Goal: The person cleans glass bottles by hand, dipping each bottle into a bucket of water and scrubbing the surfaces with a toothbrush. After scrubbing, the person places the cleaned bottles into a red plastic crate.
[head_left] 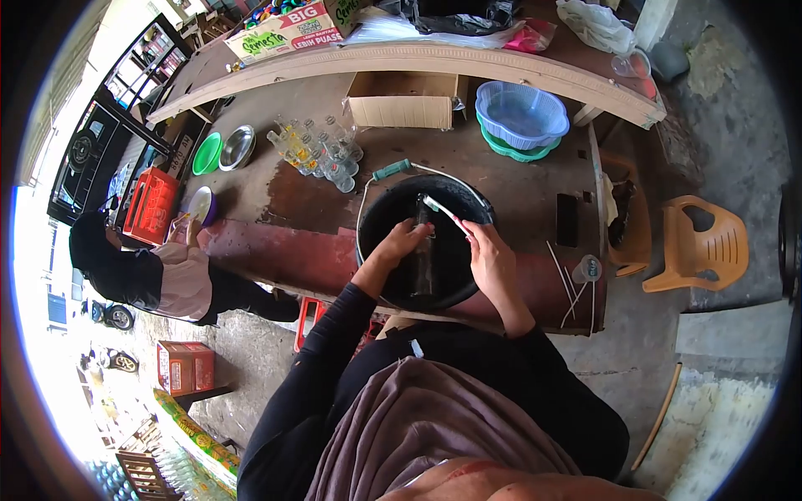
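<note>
Head view: person bends over a black bucket [451, 292] on a wet tabletop [284, 192].
Left hand [399, 244]: down in the bucket, fingers curled on the top end of a dark flat object [423, 267], looks like a grip.
Right hand [493, 260]: fingers pinched tight on a toothbrush [443, 213], bristle end just above the left fingers.
Dark object position: upright inside the bucket, below and between both sets of fingers.
Risk 1: wet object may slip from the left fingers and drop into the bucket.
Risk 2: bucket sits at the near tabletop edge, so hard scrubbing could tip it.
Risk 3: plastic cup [587, 269] right of the right fingers could be elbowed off.
Counts: 1 bucket, 1 toothbrush, 1 dark object, 1 cup.
Glasses [322, 154]: cluster beyond the left fingers, roughly a dozen, exact count unclear.
Others: 1 cardboard box [401, 104], 1 blue basket [522, 113], 1 other person [142, 271] far left.
</note>
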Tool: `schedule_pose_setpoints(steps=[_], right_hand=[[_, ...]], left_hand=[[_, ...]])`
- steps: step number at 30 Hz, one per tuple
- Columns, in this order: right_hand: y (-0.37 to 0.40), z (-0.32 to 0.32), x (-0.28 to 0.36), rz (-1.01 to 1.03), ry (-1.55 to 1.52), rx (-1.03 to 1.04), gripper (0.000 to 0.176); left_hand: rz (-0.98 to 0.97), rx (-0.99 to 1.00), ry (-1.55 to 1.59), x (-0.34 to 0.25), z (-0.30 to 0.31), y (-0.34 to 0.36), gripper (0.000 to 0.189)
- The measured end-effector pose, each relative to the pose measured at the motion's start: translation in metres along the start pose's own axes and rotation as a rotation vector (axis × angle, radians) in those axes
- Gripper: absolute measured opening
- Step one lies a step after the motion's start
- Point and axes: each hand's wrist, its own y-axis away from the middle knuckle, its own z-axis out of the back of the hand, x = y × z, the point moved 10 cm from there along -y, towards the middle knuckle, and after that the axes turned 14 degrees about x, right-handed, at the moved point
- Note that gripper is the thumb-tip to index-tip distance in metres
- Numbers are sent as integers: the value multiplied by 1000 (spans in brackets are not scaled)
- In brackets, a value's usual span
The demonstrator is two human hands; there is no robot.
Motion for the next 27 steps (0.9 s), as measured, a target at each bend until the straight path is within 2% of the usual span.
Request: schedule_pose_setpoints(steps=[2, 4, 5, 7, 8, 10, 12, 14, 16, 17, 18, 19, 20, 22, 23, 24, 25, 26, 27], right_hand=[[-2, 0, 2, 12, 2, 14, 27], [-7, -11, 8, 85, -46, 140, 26], [-9, -18, -2, 17, 8, 151, 24], [-16, -8, -10, -42, 67, 103, 25], [-18, -3, -12, -67, 140, 84, 26], [-18, 9, 0, -36, 71, 40, 25], [-13, 0, 17, 90, -109, 170, 24], [-12, -11, 6, 66, -101, 189, 23], [-14, 2, -15, -96, 199, 87, 23], [-11, 9, -13, -40, 135, 10, 23], [-10, 13, -7, -45, 132, 9, 23], [-7, 10, 9, 52, 18, 64, 22], [-4, 7, 24, 149, -96, 117, 22], [-3, -4, 20, 126, -108, 188, 22], [-7, -9, 1, 26, 28, 168, 22], [-10, -5, -10, -73, 166, 148, 22], [-10, -2, -13, -83, 149, 131, 21], [-10, -3, -12, -81, 147, 129, 21], [-8, 1, 7, 29, -17, 117, 21]], left_hand=[[34, 34, 95, -11, -2, 15, 56], [70, 103, 180, -14, -6, 24, 42], [69, 104, 179, -9, -5, 25, 42], [-218, 188, 148, -33, -8, 28, 38], [-221, 187, 144, -32, -7, 26, 38], [-57, 192, 445, -26, -11, 31, 38], [-106, 205, 447, -39, -9, 46, 36], [-158, 221, 451, -37, -4, 52, 34], [-384, 340, -24, -53, -9, 58, 32], [-385, 342, -26, -49, -8, 53, 32], [-173, 334, 188, -35, -6, 47, 29], [46, 320, 398, -15, -8, 47, 27], [55, 323, 393, -9, -7, 49, 27], [-469, 284, -220, -51, -1, 60, 26], [-469, 286, -222, -46, -1, 57, 26], [-323, 302, -71, -30, -1, 50, 31], [-177, 315, 77, -15, -1, 45, 36], [-178, 312, 75, -14, 0, 44, 36], [-434, 219, -269, -46, 3, 58, 34]])
